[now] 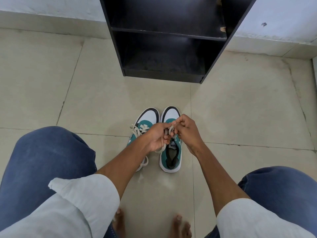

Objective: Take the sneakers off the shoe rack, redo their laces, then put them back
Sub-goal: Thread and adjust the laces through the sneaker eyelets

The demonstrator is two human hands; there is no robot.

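Rolled sleeves [82,200] frame both hands, left hand [157,138] and right hand [186,133], pinching the right sneaker's [171,157] lace [169,130]; slack could loosen the knot.

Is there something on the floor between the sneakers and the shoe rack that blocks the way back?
Nothing visible does. Only bare floor lies between the sneakers and the rack, and its lower shelves look empty. Both hands, left and right, hold the lace.

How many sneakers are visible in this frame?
2, side by side on the floor before the rack: left sneaker partly under the left hand; right sneaker.
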